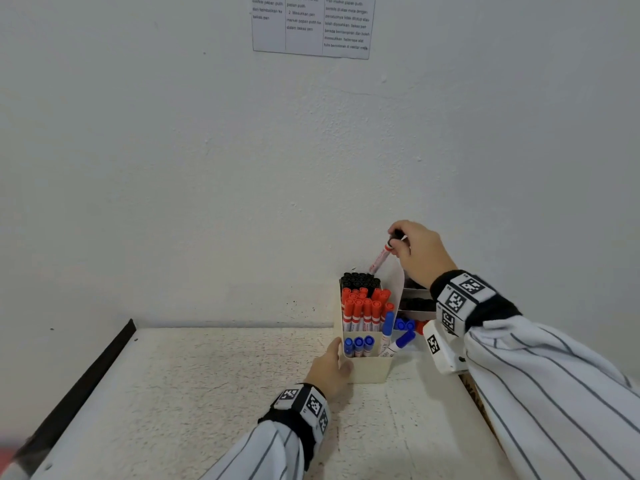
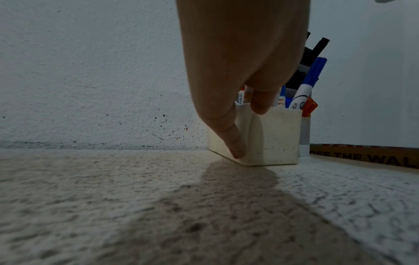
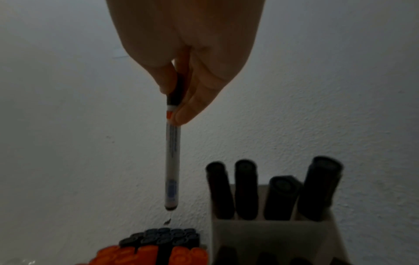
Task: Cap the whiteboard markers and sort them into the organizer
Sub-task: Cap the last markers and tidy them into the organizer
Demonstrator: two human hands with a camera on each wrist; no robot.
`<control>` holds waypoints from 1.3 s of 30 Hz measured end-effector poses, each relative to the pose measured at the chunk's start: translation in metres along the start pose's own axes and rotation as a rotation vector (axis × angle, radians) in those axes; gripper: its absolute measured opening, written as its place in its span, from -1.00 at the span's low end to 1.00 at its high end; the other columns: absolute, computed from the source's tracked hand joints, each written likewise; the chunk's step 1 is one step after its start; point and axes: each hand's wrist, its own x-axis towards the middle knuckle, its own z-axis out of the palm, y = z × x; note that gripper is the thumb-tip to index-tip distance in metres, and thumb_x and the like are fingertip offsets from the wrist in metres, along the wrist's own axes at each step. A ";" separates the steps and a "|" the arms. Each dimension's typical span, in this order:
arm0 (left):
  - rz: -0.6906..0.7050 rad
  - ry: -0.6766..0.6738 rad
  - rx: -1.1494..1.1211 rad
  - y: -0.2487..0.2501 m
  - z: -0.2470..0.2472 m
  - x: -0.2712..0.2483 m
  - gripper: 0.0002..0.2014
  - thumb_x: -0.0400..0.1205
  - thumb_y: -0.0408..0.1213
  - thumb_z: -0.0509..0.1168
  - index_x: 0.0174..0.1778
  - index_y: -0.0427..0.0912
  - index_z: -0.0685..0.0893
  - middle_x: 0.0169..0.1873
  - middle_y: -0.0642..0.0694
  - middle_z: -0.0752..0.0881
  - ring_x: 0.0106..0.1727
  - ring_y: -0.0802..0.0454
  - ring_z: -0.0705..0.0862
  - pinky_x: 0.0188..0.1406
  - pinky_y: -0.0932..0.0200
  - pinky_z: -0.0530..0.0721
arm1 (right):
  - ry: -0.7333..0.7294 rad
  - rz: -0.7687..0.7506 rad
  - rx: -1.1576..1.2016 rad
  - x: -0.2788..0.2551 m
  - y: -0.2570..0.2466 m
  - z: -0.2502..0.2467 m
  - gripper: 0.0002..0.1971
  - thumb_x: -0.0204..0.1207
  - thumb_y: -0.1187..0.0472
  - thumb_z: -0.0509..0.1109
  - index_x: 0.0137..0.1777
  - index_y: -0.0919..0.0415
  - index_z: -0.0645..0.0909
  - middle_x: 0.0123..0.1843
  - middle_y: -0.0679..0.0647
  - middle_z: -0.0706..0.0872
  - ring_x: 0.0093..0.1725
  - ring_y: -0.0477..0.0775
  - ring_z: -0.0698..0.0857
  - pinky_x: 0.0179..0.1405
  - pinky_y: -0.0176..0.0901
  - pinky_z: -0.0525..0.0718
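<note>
A cream organizer [image 1: 369,370] stands by the wall with black-capped markers [image 1: 360,282] at the back, red ones [image 1: 362,308] in the middle and blue ones [image 1: 358,345] in front. My right hand [image 1: 394,242] pinches a marker [image 1: 380,259] by its black cap, the white barrel hanging down just above the black caps [image 3: 167,236]. In the right wrist view the right hand [image 3: 174,107] holds that marker [image 3: 172,161] clear of them. My left hand [image 1: 341,356] grips the organizer's front left corner; in the left wrist view this hand [image 2: 249,131] has its thumb on the organizer's [image 2: 276,136] side wall and a finger over the rim.
A second white organizer [image 3: 272,231] with thick black markers [image 3: 246,188] stands right of the first. Blue markers [image 1: 388,327] lean between the two. Cardboard [image 2: 374,157] lies at the right. The table [image 1: 207,393] has a dark left edge [image 1: 86,375]. A printed sheet [image 1: 311,26] hangs on the wall.
</note>
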 end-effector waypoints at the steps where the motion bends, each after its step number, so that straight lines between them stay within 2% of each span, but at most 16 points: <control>1: -0.002 -0.008 -0.009 -0.001 0.000 0.001 -0.46 0.72 -0.20 0.07 0.62 -0.08 0.09 0.45 -0.17 0.49 0.43 -0.09 0.48 0.34 0.15 0.43 | -0.022 0.015 -0.034 0.002 0.000 0.004 -0.82 0.57 0.41 0.24 0.13 0.37 0.57 0.06 0.25 0.64 0.01 0.19 0.69 0.10 -0.11 0.63; 3: 0.004 -0.023 -0.019 -0.003 -0.001 0.004 -0.46 0.72 -0.20 0.07 0.63 -0.07 0.09 0.43 -0.16 0.51 0.42 -0.08 0.50 0.33 0.16 0.44 | -0.044 0.046 -0.074 0.005 0.001 0.009 -0.81 0.58 0.42 0.22 0.14 0.37 0.57 0.07 0.25 0.64 0.01 0.15 0.65 0.06 -0.21 0.57; 5: 0.020 -0.025 -0.022 -0.004 -0.002 0.005 -0.46 0.72 -0.19 0.08 0.62 -0.07 0.10 0.42 -0.15 0.53 0.41 -0.06 0.51 0.30 0.18 0.45 | -0.057 0.045 -0.079 0.008 -0.001 0.011 -0.81 0.58 0.44 0.21 0.13 0.38 0.57 0.05 0.27 0.64 0.00 0.16 0.66 0.06 -0.23 0.57; 6: 0.027 -0.025 -0.021 -0.004 -0.002 0.005 -0.46 0.72 -0.18 0.08 0.63 -0.07 0.09 0.42 -0.14 0.53 0.41 -0.05 0.51 0.29 0.19 0.46 | -0.048 0.036 -0.058 0.010 -0.003 0.011 -0.81 0.58 0.45 0.21 0.12 0.38 0.58 0.04 0.28 0.65 0.01 0.19 0.68 0.06 -0.22 0.60; 9: 0.022 -0.038 -0.017 -0.004 -0.002 0.005 -0.45 0.72 -0.20 0.07 0.63 -0.07 0.08 0.42 -0.13 0.53 0.41 -0.06 0.51 0.28 0.21 0.45 | 0.000 0.036 0.064 0.017 -0.012 0.015 -0.82 0.56 0.48 0.21 0.10 0.40 0.59 0.02 0.31 0.67 -0.04 0.20 0.70 -0.10 -0.42 0.64; 10: 0.024 -0.037 -0.025 -0.004 -0.002 0.005 -0.45 0.71 -0.21 0.07 0.63 -0.07 0.08 0.41 -0.11 0.54 0.39 -0.06 0.52 0.29 0.19 0.47 | -0.013 0.046 0.098 0.019 -0.015 0.019 -0.82 0.56 0.48 0.21 0.09 0.40 0.59 0.02 0.33 0.67 -0.04 0.22 0.71 -0.12 -0.42 0.64; 12: 0.035 -0.037 -0.044 0.000 -0.003 0.003 -0.46 0.70 -0.24 0.07 0.61 -0.07 0.11 0.37 -0.10 0.57 0.33 -0.07 0.57 0.30 0.14 0.52 | -0.078 0.056 0.111 0.021 -0.020 0.027 -0.82 0.57 0.48 0.22 0.09 0.38 0.60 0.03 0.34 0.68 -0.03 0.24 0.72 -0.06 -0.29 0.64; 14: 0.044 -0.036 -0.080 0.005 -0.005 0.000 -0.47 0.68 -0.28 0.08 0.59 -0.08 0.12 0.37 -0.09 0.56 0.28 -0.06 0.59 0.25 0.19 0.52 | -0.126 0.036 0.044 0.022 -0.022 0.034 -0.81 0.57 0.47 0.21 0.10 0.36 0.60 0.03 0.30 0.68 -0.07 0.16 0.69 -0.06 -0.30 0.58; 17: 0.034 -0.040 -0.129 0.008 -0.007 0.000 -0.35 0.67 -0.31 0.10 0.64 -0.08 -0.07 0.43 -0.08 0.51 0.33 -0.05 0.56 0.30 0.18 0.50 | -0.151 0.011 -0.039 0.027 -0.023 0.035 -0.79 0.58 0.47 0.18 0.10 0.35 0.60 0.01 0.27 0.67 -0.15 0.05 0.61 -0.10 -0.31 0.55; 20: 0.022 -0.057 -0.154 0.007 -0.006 0.002 -0.31 0.68 -0.25 0.13 0.64 -0.06 -0.12 0.45 -0.09 0.48 0.34 -0.07 0.56 0.35 0.12 0.50 | -0.192 -0.015 -0.105 0.034 -0.024 0.031 -0.78 0.57 0.49 0.16 0.09 0.37 0.60 0.01 0.31 0.68 -0.16 0.06 0.59 -0.05 -0.20 0.59; 26: 0.053 -0.053 -0.139 0.010 -0.009 0.000 -0.39 0.69 -0.27 0.12 0.63 -0.09 0.00 0.43 -0.13 0.50 0.31 -0.11 0.59 0.31 0.12 0.53 | -0.191 -0.007 -0.044 0.037 -0.028 0.035 -0.78 0.58 0.50 0.16 0.08 0.37 0.61 -0.05 0.24 0.64 -0.16 0.04 0.60 -0.08 -0.28 0.58; 32: 0.068 -0.038 -0.173 0.012 -0.012 -0.005 -0.45 0.68 -0.28 0.14 0.59 -0.05 0.12 0.39 -0.10 0.53 0.27 -0.11 0.60 0.21 0.22 0.50 | -0.273 -0.064 -0.181 0.044 -0.030 0.049 -0.72 0.54 0.55 0.12 0.10 0.35 0.59 0.00 0.29 0.66 -0.14 0.09 0.59 -0.06 -0.19 0.56; 35: 0.073 -0.040 -0.174 0.010 -0.012 -0.004 -0.46 0.69 -0.28 0.13 0.59 -0.05 0.13 0.40 -0.13 0.52 0.30 -0.10 0.58 0.19 0.28 0.47 | -0.209 -0.071 -0.235 0.050 -0.032 0.049 -0.70 0.53 0.54 0.13 0.16 0.33 0.57 0.07 0.26 0.64 -0.08 0.01 0.51 -0.03 -0.21 0.50; 39: 0.062 -0.042 -0.187 0.007 -0.010 0.000 -0.44 0.67 -0.27 0.15 0.59 -0.02 0.15 0.38 -0.11 0.56 0.30 -0.08 0.58 0.31 0.16 0.53 | -0.116 -0.043 -0.325 0.051 -0.028 0.038 -0.71 0.52 0.53 0.16 0.19 0.35 0.54 0.11 0.26 0.60 0.09 0.19 0.57 0.05 -0.09 0.50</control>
